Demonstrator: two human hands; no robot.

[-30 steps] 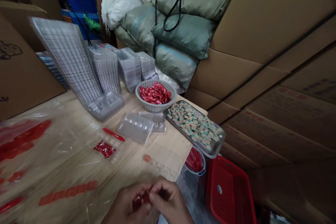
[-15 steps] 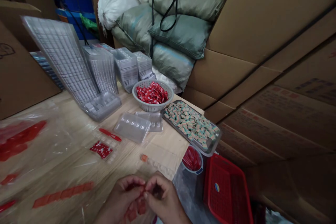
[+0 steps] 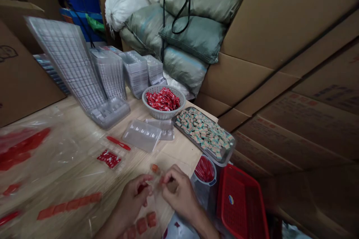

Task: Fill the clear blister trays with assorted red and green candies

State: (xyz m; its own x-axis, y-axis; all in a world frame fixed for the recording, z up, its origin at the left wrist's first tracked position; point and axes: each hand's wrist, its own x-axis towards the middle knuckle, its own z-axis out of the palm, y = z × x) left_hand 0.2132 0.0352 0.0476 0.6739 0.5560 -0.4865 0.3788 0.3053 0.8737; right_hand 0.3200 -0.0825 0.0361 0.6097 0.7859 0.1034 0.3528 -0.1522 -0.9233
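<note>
My left hand (image 3: 134,199) and my right hand (image 3: 179,192) meet at the near edge of the wooden table (image 3: 84,149). Both pinch a clear plastic blister strip (image 3: 155,183) stretched between them; small orange-red pieces sit in some of its pockets. My left fingers close on a red piece at the strip's left end. Below my hands, more orange-red pieces (image 3: 146,224) lie in clear plastic on the table.
A white basket of red sachets (image 3: 163,101), a metal tray of small wrapped squares (image 3: 206,132), clear blister trays (image 3: 143,134), tall stacks of clear trays (image 3: 81,71), a red stick (image 3: 118,143), a red basket (image 3: 241,205), sacks and cardboard boxes surround the table.
My hands have moved up and forward over the table and drawn slightly apart, stretching the strip. The orange-red pieces below them have come into sight.
</note>
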